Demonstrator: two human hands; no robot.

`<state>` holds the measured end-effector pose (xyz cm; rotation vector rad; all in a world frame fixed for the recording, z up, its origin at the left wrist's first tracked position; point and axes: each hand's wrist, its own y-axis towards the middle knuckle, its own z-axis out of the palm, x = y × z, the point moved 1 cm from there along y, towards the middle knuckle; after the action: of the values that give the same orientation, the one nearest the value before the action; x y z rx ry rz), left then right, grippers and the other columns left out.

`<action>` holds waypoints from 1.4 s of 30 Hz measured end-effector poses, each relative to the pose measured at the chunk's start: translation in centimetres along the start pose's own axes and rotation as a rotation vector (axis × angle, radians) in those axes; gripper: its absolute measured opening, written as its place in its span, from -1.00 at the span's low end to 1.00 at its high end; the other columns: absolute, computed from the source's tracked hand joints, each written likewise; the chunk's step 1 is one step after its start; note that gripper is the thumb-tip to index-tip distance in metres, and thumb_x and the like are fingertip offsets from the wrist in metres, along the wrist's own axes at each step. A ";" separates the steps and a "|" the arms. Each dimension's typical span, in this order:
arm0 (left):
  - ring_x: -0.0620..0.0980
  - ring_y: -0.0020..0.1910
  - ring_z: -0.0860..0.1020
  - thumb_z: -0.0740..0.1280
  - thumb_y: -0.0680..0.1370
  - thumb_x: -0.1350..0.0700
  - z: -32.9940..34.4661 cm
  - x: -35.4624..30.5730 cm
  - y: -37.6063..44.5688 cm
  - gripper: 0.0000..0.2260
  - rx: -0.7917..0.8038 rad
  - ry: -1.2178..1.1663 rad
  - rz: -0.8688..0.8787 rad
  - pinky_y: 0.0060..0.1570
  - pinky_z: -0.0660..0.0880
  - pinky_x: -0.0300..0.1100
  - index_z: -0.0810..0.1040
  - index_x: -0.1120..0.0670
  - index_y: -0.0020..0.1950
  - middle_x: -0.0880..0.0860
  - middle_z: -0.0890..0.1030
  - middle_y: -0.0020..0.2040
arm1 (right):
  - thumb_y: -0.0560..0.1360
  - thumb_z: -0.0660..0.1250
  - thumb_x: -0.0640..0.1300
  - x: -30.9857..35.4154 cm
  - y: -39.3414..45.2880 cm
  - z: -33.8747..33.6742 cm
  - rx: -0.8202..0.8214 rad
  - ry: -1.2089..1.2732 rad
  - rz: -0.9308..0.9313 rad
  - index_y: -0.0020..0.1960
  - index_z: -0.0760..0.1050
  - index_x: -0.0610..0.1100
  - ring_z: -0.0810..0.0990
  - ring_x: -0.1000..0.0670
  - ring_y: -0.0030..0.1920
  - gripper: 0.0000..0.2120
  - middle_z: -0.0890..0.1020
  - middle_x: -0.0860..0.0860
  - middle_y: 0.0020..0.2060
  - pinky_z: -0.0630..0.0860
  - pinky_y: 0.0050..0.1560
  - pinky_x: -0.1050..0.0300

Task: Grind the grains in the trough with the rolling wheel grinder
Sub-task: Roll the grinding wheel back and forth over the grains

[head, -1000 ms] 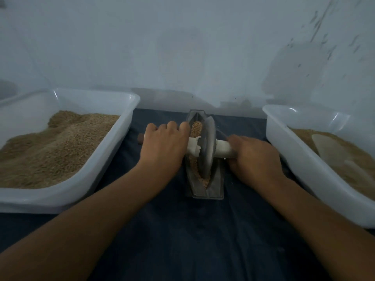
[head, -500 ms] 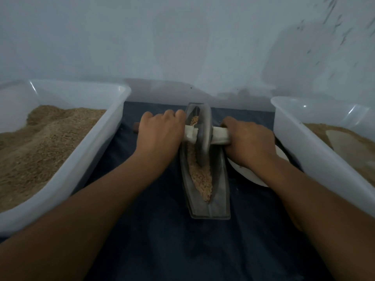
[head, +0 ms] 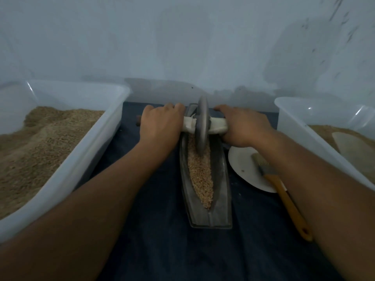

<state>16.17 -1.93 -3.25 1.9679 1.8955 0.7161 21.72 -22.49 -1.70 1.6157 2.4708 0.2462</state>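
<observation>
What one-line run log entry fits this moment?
grinding | left hand, right hand grip axle | wheel at trough far end | grains coarse

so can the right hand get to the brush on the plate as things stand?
Probably yes, once it lets go: the right hand grips the wheel grinder axle, and the brush lies uncovered just beneath that forearm on the plate.

Dark blue cloth-covered table bearing metal trough, two grain-filled tubs, white plate.
</observation>
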 end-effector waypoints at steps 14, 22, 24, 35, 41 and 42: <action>0.05 -0.13 0.54 0.34 0.50 0.18 -4.6 -1.0 -6.9 -0.75 0.001 0.023 0.017 -0.12 0.26 -0.07 0.28 0.01 0.03 0.02 0.51 -0.06 | 0.45 0.38 0.04 3.1 -9.8 -1.2 -0.184 -0.050 0.023 -0.12 0.33 0.05 0.55 -0.08 -0.25 -0.79 0.55 0.06 -0.25 0.41 -0.30 0.10; 0.07 -0.11 0.57 0.36 0.49 0.15 -6.3 -0.9 -7.7 -0.69 0.080 0.007 0.069 -0.13 0.23 -0.05 0.21 -0.02 -0.01 0.01 0.52 -0.05 | 0.46 0.40 0.07 3.5 -13.1 -2.8 -0.217 -0.085 0.004 -0.01 0.47 0.02 0.59 -0.06 -0.18 -0.81 0.60 0.05 -0.16 0.29 -0.26 0.13; 0.06 -0.14 0.57 0.35 0.50 0.14 -5.7 -0.8 -7.6 -0.70 0.085 0.007 0.048 -0.13 0.23 -0.06 0.20 -0.02 -0.04 -0.01 0.52 -0.07 | 0.46 0.40 0.06 3.6 -12.7 -2.6 -0.211 -0.087 -0.005 -0.03 0.45 0.02 0.58 -0.07 -0.21 -0.80 0.60 0.05 -0.18 0.36 -0.29 0.12; 0.05 -0.20 0.57 0.33 0.54 0.14 -1.6 -0.4 -2.3 -0.83 0.041 0.056 0.021 -0.16 0.23 -0.08 0.32 0.01 -0.04 0.00 0.55 -0.10 | 0.39 0.41 0.05 1.7 -5.3 0.4 -0.225 -0.059 0.032 0.24 0.41 0.13 0.61 -0.07 -0.21 -0.55 0.64 0.07 -0.13 0.13 -0.42 0.16; 0.10 -0.12 0.58 0.31 0.55 0.17 -0.5 0.1 0.3 -0.85 0.055 0.016 0.023 -0.11 0.22 -0.07 0.34 0.00 -0.04 0.02 0.57 -0.09 | 0.36 0.47 0.05 0.3 -1.7 0.8 -0.097 0.031 0.037 0.50 0.21 0.15 0.58 -0.12 0.15 -0.21 0.59 0.00 0.20 0.38 -0.20 0.06; 0.10 -0.11 0.59 0.31 0.55 0.17 -0.6 0.1 0.7 -0.87 0.059 0.016 0.026 -0.12 0.22 -0.07 0.37 0.01 -0.01 0.04 0.58 -0.06 | 0.36 0.48 0.05 0.0 -1.2 0.7 -0.060 0.053 0.039 0.52 0.17 0.15 0.55 -0.12 0.19 -0.18 0.56 0.00 0.25 0.39 -0.16 0.05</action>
<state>16.37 -1.91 -2.36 2.0313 1.9247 0.6927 20.84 -22.90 -2.70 1.6552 2.4477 0.3694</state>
